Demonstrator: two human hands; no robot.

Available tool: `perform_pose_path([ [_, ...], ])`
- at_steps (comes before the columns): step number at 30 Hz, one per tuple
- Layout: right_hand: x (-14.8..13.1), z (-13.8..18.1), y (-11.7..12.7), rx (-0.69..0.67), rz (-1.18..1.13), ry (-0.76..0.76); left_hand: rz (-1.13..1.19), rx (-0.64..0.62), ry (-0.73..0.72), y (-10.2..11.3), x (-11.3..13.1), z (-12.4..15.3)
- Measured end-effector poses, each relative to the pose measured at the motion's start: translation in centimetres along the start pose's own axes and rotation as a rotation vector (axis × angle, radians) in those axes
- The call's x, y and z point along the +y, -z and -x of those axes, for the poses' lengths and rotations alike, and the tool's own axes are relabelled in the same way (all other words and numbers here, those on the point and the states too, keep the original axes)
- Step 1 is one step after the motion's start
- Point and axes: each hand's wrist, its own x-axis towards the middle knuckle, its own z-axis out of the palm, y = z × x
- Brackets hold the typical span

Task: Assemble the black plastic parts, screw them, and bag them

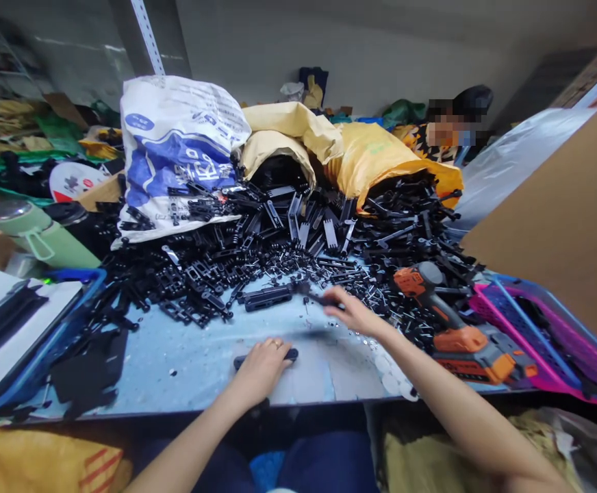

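My left hand (265, 366) lies over a long black plastic part (291, 355) near the table's front edge, fingers closed round its middle; only the rounded ends show. Farther forward and to the right, my right hand (348, 311) is closed on a slim dark piece (319, 296), too blurred to name exactly. Just beyond both hands lies a black assembled bar (266, 298). Small screws and pins (298, 263) are scattered behind it, and a heap of black plastic parts (190, 274) surrounds them.
An orange cordless drill (463, 335) lies right, beside a pink and blue basket (488, 308). Spilling sacks (180, 137) stand behind the heap. At left are a green bottle (55, 236) and a blue tray (85, 287). Another person (442, 137) is at the back right.
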Motion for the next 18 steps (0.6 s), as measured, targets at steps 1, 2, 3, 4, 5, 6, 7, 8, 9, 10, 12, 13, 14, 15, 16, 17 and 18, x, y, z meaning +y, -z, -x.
perform_pose_path([
  [1,-0.3,2.1,-0.7,-0.111,0.033,0.055,0.032,-0.023,-0.006,0.1,0.0,-0.2],
  [2,-0.6,3.9,-1.3,-0.236,0.121,0.130,0.060,-0.045,-0.010,0.3,-0.1,-0.3],
  [3,-0.6,5.3,-2.0,-0.343,0.241,0.198,0.081,-0.067,-0.013,0.5,-0.1,-0.3],
  [4,-0.6,6.4,-2.6,-0.425,0.379,0.253,0.093,-0.084,-0.013,0.7,-0.2,-0.3],
  [5,-0.6,7.1,-3.2,-0.478,0.518,0.290,0.096,-0.093,-0.012,0.8,-0.1,-0.3],
  [6,-0.5,7.5,-3.7,-0.496,0.637,0.302,0.094,-0.094,-0.009,0.9,-0.1,-0.3],
  [7,-0.4,7.6,-4.1,-0.482,0.717,0.292,0.088,-0.090,-0.005,1.0,0.0,-0.3],
  [8,-0.5,7.6,-4.4,-0.459,0.772,0.280,0.081,-0.084,-0.005,1.0,0.1,-0.3],
  [9,-0.6,7.6,-4.6,-0.431,0.812,0.276,0.075,-0.073,-0.005,1.0,0.3,-0.2],
  [10,-0.8,7.6,-4.7,-0.398,0.847,0.278,0.072,-0.056,-0.006,1.0,0.4,-0.1],
  [12,-1.6,7.8,-4.7,-0.338,0.903,0.291,0.072,-0.012,-0.008,0.9,0.5,0.1],
  [13,-2.0,7.9,-4.7,-0.315,0.924,0.299,0.074,0.011,-0.010,0.9,0.6,0.2],
  [14,-2.5,8.1,-4.6,-0.295,0.943,0.306,0.075,0.032,-0.013,0.8,0.6,0.3],
  [15,-2.9,8.2,-4.6,-0.279,0.958,0.312,0.074,0.050,-0.021,0.7,0.6,0.4],
  [16,-3.3,8.3,-4.6,-0.266,0.968,0.319,0.071,0.061,-0.033,0.6,0.6,0.4],
  [17,-3.6,8.4,-4.6,-0.254,0.976,0.325,0.070,0.071,-0.045,0.6,0.5,0.5],
  [18,-3.9,8.4,-4.6,-0.244,0.982,0.330,0.070,0.079,-0.057,0.5,0.5,0.5],
])
